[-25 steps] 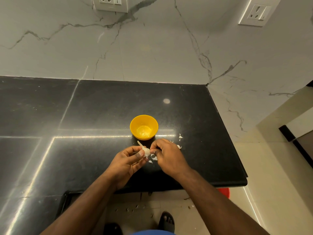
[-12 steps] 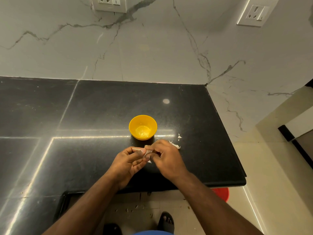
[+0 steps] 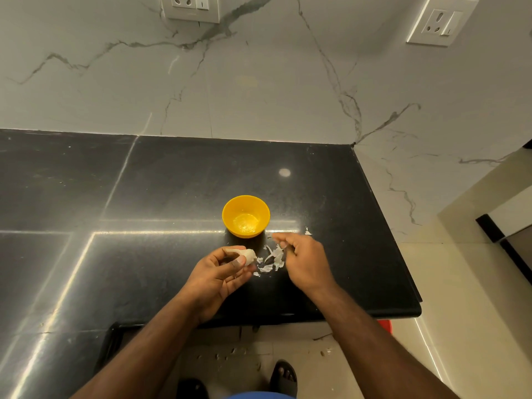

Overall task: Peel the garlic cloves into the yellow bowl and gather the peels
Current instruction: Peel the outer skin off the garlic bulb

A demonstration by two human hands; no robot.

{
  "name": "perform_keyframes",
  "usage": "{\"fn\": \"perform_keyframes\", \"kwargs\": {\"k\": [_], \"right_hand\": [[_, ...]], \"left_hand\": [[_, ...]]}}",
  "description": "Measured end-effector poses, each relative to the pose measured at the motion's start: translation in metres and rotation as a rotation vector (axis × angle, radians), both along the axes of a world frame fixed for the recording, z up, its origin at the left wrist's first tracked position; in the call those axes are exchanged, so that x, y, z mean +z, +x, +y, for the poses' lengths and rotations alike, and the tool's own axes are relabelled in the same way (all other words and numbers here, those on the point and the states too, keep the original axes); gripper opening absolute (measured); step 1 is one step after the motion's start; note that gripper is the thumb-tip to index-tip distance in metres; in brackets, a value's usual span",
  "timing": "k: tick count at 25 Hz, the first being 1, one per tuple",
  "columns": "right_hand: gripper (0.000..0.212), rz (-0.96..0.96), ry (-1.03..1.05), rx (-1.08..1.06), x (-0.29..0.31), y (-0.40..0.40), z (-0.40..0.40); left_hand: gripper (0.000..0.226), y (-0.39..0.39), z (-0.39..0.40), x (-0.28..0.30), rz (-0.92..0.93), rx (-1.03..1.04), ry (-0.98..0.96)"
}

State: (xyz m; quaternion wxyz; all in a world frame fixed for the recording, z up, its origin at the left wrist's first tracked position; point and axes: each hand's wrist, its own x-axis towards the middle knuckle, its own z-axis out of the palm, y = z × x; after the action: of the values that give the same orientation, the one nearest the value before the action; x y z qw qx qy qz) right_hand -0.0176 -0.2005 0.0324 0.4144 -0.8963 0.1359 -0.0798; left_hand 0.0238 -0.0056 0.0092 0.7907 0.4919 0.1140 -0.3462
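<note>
Pulled apart since the earlier frame, the right hand is seen loosely curled, empty; a garlic clove is pinched by the left hand. Peels lie between them near the worktop's front edge, before the yellow bowl.

No legible text, brand, number or sign anywhere in the head view. Checked the two wall socket plates: left socket plate is plain white, holes and a rocker switch only; right socket plate the same, with small dark marks by the switch that may be markings but are too small to read. Yellow bowl carries no print or label on its visible wall or inside. Black bench shows only reflections and tile seams, no lettering.
</note>
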Motion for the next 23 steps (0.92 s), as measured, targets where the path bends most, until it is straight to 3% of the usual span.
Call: {"fn": "perform_keyframes", "kwargs": {"k": [4,6,12,17,23], "right_hand": [[0.019,-0.066,-0.079,-0.015,0.012,-0.001,-0.002],[0.03,-0.054,-0.126,0.043,0.012,-0.001,0.002],[0.045,0.237,0.126,0.29,0.012,-0.005,0.024],[0.039,0.127,0.168,0.108,0.01,-0.001,0.024],[0.028,0.101,0.183,0.129,0.012,-0.001,0.027]], "left_hand": [[0.033,0.003,0.001,-0.001,-0.03,-0.03,0.011],[0.033,0.003,0.001,-0.001,-0.04,-0.046,0.017],[0.034,0.003,0.002,0.004,-0.095,-0.076,0.012],[0.033,-0.001,0.001,0.01,-0.152,-0.087,0.053],[0.028,-0.001,0.0,0.011,-0.16,-0.077,0.039]]}}
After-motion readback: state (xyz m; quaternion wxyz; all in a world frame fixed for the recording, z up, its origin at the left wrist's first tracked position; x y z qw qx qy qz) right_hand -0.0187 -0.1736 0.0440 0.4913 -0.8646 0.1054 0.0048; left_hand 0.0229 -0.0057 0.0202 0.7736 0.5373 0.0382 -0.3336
